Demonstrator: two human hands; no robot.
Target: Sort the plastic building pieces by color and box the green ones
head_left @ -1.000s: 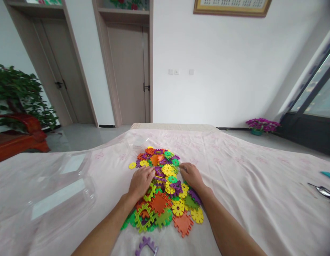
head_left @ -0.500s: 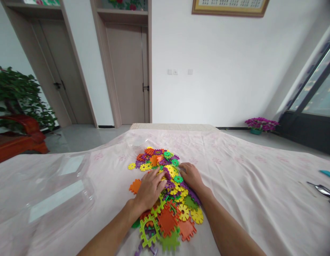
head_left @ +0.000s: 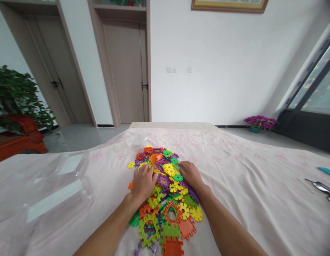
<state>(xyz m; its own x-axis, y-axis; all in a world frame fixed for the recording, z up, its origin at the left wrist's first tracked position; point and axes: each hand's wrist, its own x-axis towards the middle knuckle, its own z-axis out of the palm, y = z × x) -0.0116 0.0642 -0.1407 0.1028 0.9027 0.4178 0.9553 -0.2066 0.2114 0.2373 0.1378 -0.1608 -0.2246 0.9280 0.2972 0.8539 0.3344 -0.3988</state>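
Note:
A heap of flat plastic building pieces (head_left: pixel 165 188) in orange, yellow, green and purple lies on the pink flowered tablecloth (head_left: pixel 234 177). My left hand (head_left: pixel 142 182) lies flat on the left side of the heap, fingers stretched forward over the pieces. My right hand (head_left: pixel 190 175) rests on the heap's right side, fingers spread and pointing left. Neither hand grips a piece. Square frames and toothed discs are mixed together, with bigger square pieces (head_left: pixel 170 227) nearest me.
A clear plastic container (head_left: pixel 47 192) lies on the cloth at the left. Metal tools (head_left: pixel 320 187) and a teal object (head_left: pixel 327 171) lie at the far right. Beyond the table are two doors, a plant with a red wooden chair and a pot of purple flowers.
My left hand slid back toward the heap's left and far side, and the pieces near me shifted and spread closer to the table's front. My right hand barely moved.

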